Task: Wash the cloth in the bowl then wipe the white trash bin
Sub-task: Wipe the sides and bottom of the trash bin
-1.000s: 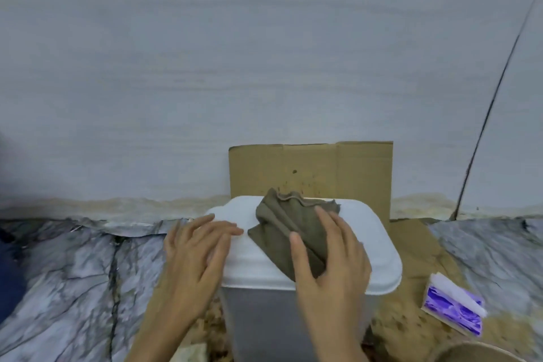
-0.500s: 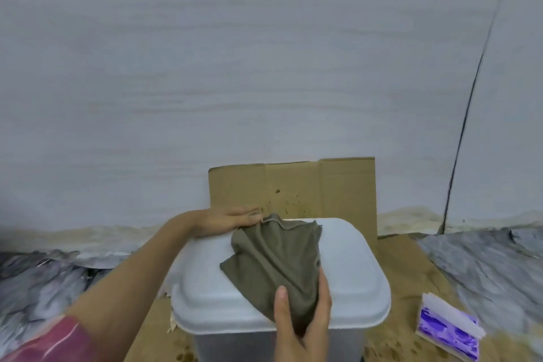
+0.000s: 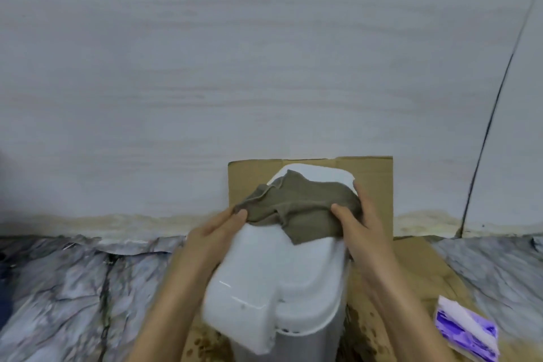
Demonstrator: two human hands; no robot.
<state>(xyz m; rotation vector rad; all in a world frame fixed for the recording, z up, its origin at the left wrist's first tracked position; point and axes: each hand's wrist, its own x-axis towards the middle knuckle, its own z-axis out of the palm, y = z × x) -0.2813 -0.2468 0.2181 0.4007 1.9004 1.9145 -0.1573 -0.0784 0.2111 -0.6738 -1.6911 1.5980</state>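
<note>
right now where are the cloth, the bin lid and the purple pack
cloth [image 3: 305, 209], head view, middle of the fabric
bin lid [image 3: 264, 273], head view, bare top
purple pack [image 3: 467, 332], head view, printed face

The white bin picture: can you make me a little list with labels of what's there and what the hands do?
bin: white trash bin, lid shut
cloth: olive cloth lying on the far part of the lid
left hand: left hand pinches the cloth's left edge
right hand: right hand grips the cloth's right side
behind: cardboard against the wall
floor: purple and white packet, lower right
</note>
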